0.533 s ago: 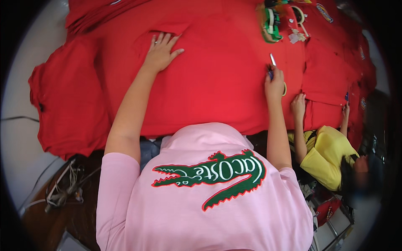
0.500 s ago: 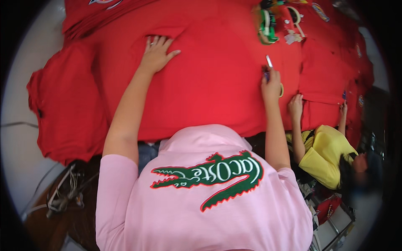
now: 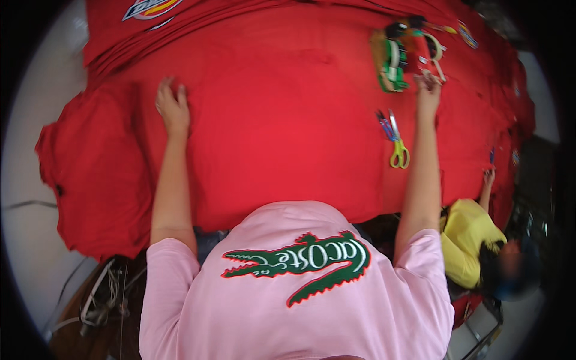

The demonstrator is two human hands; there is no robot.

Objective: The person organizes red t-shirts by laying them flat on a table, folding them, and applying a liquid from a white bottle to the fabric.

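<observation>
A red shirt lies spread flat in front of me. My left hand is at its left side, fingers apart, with nothing visible in it; it is slightly blurred. At the upper right my right hand has its fingers drawn together beside the tape rolls; what they hold, if anything, is too small to make out. Scissors with yellow handles lie on the red cloth left of my right forearm, blades pointing away from me. Against their blades rests a small blue tool.
Tape rolls in green and cream sit in a cluster at the back right. More red shirts are piled at the left and along the far side. A co-worker in yellow is at the right. Cables hang at the lower left.
My right hand has left the scissors on the cloth and moved up and right to the tape rolls. My left hand has shifted left, off the middle of the red cloth.
</observation>
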